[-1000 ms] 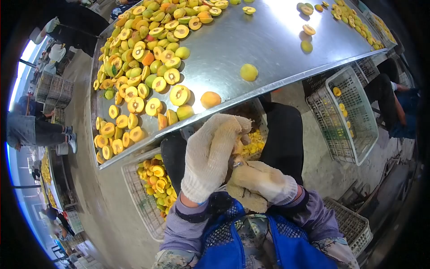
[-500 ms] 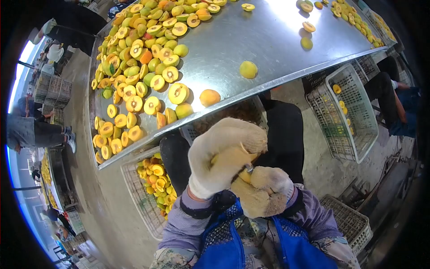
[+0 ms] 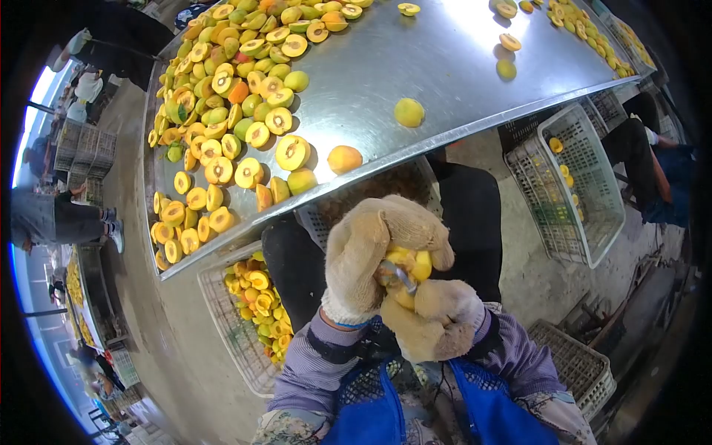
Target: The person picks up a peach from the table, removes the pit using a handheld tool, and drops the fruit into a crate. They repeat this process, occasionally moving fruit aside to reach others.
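Both of my hands wear beige knit gloves and meet above my lap. My left hand (image 3: 367, 245) is curled around a yellow peach half (image 3: 419, 265), whose cut side partly shows between the fingers. My right hand (image 3: 437, 319) is closed just below, gripping a small pitting tool with a curved metal blade (image 3: 401, 277). The blade lies against the peach; the tool's handle is hidden in the glove. On the metal table (image 3: 341, 96) ahead lies a heap of cut peaches (image 3: 222, 96), with a loose peach (image 3: 345, 159) near its edge.
A crate of peach pieces (image 3: 259, 304) stands low at left. Under the table edge, between my knees, is another crate (image 3: 315, 222). At right are a pale crate with a few pieces (image 3: 593, 200) and a lower crate (image 3: 575, 363). Other people are at both sides.
My left hand has rolled its fingers around, so the peach and the metal blade now show more clearly. My right hand has stayed nearly in place.
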### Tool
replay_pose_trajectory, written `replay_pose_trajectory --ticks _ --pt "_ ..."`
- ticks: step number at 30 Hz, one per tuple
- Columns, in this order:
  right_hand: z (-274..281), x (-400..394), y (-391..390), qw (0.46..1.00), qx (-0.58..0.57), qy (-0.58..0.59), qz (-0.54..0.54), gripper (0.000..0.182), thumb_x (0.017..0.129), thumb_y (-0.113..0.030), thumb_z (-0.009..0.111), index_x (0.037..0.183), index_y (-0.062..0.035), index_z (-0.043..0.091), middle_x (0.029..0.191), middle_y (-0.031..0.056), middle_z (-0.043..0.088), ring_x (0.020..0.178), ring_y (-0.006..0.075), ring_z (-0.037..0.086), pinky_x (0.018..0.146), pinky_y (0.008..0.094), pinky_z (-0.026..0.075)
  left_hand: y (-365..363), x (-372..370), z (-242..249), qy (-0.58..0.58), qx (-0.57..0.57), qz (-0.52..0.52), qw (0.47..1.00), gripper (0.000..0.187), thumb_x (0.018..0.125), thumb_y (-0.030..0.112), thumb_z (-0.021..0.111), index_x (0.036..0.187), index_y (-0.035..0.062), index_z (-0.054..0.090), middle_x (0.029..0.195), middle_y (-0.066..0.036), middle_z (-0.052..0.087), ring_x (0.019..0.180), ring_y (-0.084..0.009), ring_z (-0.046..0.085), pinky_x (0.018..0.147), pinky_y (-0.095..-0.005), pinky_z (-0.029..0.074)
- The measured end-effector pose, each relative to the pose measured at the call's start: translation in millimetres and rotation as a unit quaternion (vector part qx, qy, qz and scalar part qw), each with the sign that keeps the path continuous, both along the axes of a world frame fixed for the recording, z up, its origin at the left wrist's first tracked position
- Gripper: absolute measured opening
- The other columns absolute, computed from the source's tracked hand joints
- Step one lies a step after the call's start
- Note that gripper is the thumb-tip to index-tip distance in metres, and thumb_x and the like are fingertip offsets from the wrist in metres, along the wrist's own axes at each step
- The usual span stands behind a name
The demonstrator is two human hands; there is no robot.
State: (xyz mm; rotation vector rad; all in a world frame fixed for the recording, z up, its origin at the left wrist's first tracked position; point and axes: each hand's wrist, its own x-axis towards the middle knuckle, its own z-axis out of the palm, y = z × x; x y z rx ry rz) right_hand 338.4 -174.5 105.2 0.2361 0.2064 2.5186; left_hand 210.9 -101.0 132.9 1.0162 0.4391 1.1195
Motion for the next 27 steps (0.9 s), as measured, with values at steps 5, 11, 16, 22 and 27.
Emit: replay_pose_trajectory --ticks 5,11,16,22,27 --pt "7 5 4 0.999 0.031 -0.015 0.02 0.023 0.09 -0.026 0.055 0.088 -0.0036 0.054 0.07 0.0028 0.05 0.054 0.0081 0.047 0.05 0.0179 0.04 -3 6 0 0.022 -0.172 0.049 0.984 0.056 0.103 0.047 0.034 0.101 -0.0034 0.058 0.097 -0.017 0.064 0.082 -0.0223 0.065 0.075 -0.0313 0.052" --pt "8 13 2 0.983 -0.136 -0.118 -0.045 0.024 0.087 -0.026 0.057 0.082 -0.0032 0.055 0.066 0.0018 0.048 0.056 0.0095 0.047 0.051 0.0197 0.039 10 -25 -23 0.041 -0.146 0.126 0.98 0.057 0.103 0.047 0.033 0.111 -0.0034 0.058 0.103 -0.014 0.065 0.097 -0.0239 0.065 0.083 -0.0335 0.053" --pt "6 16 13 0.964 -0.025 -0.239 -0.114 0.022 0.086 -0.018 0.053 0.072 -0.0011 0.049 0.061 0.0068 0.05 0.048 0.0164 0.047 0.047 0.0295 0.041 -6 -165 -76 0.61 0.049 0.289 0.736 0.023 0.089 0.015 0.061 0.109 0.0037 0.065 0.107 -0.015 0.065 0.097 -0.0255 0.065 0.084 -0.0329 0.051" --pt "4 17 29 0.919 0.072 -0.387 0.027 0.021 0.089 -0.02 0.053 0.078 -0.0032 0.054 0.068 0.0038 0.052 0.056 0.0141 0.05 0.055 0.025 0.04 25 -123 -63 0.577 0.182 0.267 0.75 0.02 0.088 0.012 0.062 0.106 0.0042 0.066 0.112 -0.015 0.063 0.101 -0.0287 0.062 0.09 -0.032 0.048" --pt "7 18 27 0.608 0.485 -0.592 -0.209 0.008 0.085 -0.013 0.053 0.088 -0.0066 0.057 0.089 0.0052 0.057 0.081 0.0168 0.056 0.069 0.0276 0.042 119 -65 -99 0.576 0.28 0.145 0.754 0.027 0.088 0.022 0.061 0.109 0.0063 0.066 0.122 -0.015 0.06 0.107 -0.0307 0.061 0.092 -0.0343 0.048"
